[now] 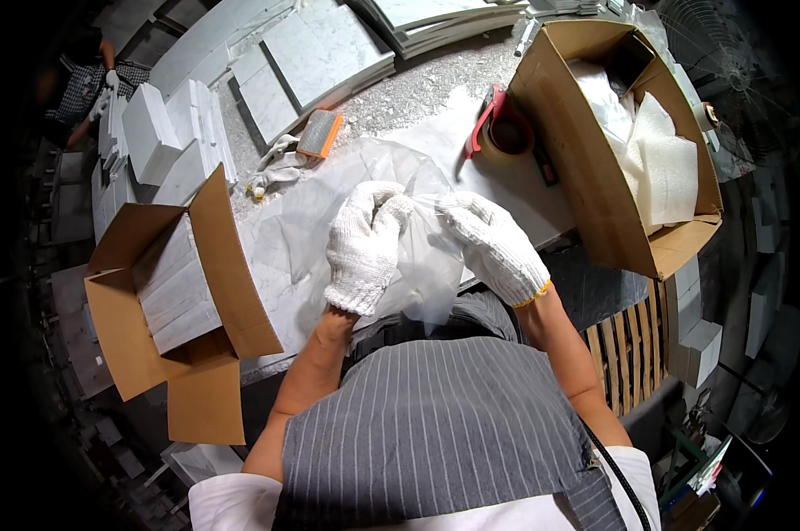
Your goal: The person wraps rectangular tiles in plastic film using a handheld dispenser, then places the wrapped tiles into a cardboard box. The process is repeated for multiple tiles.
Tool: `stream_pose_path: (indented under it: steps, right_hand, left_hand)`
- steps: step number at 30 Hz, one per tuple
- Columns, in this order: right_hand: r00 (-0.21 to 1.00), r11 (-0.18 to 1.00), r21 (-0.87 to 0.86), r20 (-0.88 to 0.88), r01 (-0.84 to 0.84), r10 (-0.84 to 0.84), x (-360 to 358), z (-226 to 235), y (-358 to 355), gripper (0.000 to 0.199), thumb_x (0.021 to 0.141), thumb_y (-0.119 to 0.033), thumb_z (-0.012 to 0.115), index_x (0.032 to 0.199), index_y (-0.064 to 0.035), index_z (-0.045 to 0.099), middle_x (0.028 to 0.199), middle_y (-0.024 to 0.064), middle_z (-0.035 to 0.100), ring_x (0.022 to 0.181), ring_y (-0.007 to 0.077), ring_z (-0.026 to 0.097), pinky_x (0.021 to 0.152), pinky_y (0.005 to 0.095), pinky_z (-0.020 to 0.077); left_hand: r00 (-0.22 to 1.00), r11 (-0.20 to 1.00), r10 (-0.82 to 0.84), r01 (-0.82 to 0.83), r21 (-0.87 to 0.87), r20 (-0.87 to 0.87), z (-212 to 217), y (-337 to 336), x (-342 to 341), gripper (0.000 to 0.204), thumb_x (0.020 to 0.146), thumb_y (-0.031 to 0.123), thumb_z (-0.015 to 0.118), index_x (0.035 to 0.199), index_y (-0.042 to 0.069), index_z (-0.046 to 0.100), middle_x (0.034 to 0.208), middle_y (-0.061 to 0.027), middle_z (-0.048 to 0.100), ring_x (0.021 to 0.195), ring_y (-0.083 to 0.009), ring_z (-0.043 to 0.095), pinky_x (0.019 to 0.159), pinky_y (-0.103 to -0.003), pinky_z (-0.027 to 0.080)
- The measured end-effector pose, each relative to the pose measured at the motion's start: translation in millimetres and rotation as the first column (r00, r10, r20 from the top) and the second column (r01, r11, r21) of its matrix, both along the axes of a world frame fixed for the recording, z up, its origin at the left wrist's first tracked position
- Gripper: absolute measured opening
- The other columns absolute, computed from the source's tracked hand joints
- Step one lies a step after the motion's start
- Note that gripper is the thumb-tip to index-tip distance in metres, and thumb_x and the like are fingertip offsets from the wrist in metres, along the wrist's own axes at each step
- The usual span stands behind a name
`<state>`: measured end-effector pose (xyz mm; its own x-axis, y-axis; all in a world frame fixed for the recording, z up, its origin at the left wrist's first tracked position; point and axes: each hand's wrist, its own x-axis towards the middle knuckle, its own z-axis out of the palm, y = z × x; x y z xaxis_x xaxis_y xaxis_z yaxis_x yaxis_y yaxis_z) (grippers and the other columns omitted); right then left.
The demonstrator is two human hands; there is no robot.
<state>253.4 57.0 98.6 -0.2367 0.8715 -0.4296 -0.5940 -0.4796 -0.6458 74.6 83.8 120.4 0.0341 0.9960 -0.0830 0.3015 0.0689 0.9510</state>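
Two gloved hands, left [363, 248] and right [495, 248], one clear bag [422, 265], two open cartons, left [121, 327] and upper right [586, 168], one tape dispenser [497, 128], one brush [318, 133], one fan [727, 62] upper right

Bright centre, dark warped fisheye rim

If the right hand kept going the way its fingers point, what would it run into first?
The right hand points up-left along the clear plastic bag it grips; first it would likely meet the left hand, though depth is unclear.
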Motion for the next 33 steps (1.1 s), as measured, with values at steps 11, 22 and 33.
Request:
stream_pose_path:
  steps: [11, 22, 33]
  right_hand:
    - [0.965, 0.947, -0.189, 0.016, 0.26, -0.262, -10, 2, 11, 0.039, 0.099, -0.039, 0.064, 0.115, -0.0033, 0.062, 0.109, 0.0053, 0.06, 0.099, 0.0158, 0.057, 0.09, 0.0404, 0.0536]
    - [0.945, 0.91, -0.277, -0.02, 0.308, -0.326, -18, -1, 19, 0.037, 0.099, -0.042, 0.063, 0.111, -0.0073, 0.062, 0.102, 0.0025, 0.06, 0.087, 0.0143, 0.057, 0.082, 0.0313, 0.0511]
    - [0.94, 0.984, -0.161, -0.318, 0.075, -0.124, -18, -13, 17, 0.035, 0.106, -0.041, 0.047, 0.105, -0.0088, 0.06, 0.092, 0.0001, 0.06, 0.084, 0.0112, 0.058, 0.073, 0.0294, 0.053]
  left_hand:
    - [0.971, 0.968, -0.236, 0.233, 0.09, 0.025, -4, -22, -5, 0.059, 0.082, 0.04, 0.08, 0.122, 0.002, 0.061, 0.1, -0.0053, 0.065, 0.085, -0.0123, 0.063, 0.076, -0.028, 0.055]
    - [0.926, 0.907, -0.185, 0.29, 0.305, -0.33, -6, -22, 15, 0.049, 0.075, 0.023, 0.086, 0.116, 0.006, 0.065, 0.097, -0.0049, 0.065, 0.082, -0.0131, 0.063, 0.076, -0.029, 0.054]
    - [0.807, 0.777, -0.587, 0.537, 0.329, 0.068, 10, -11, 8, 0.017, 0.087, 0.023, 0.075, 0.094, 0.007, 0.074, 0.117, -0.0135, 0.066, 0.114, -0.0281, 0.061, 0.099, -0.037, 0.047]
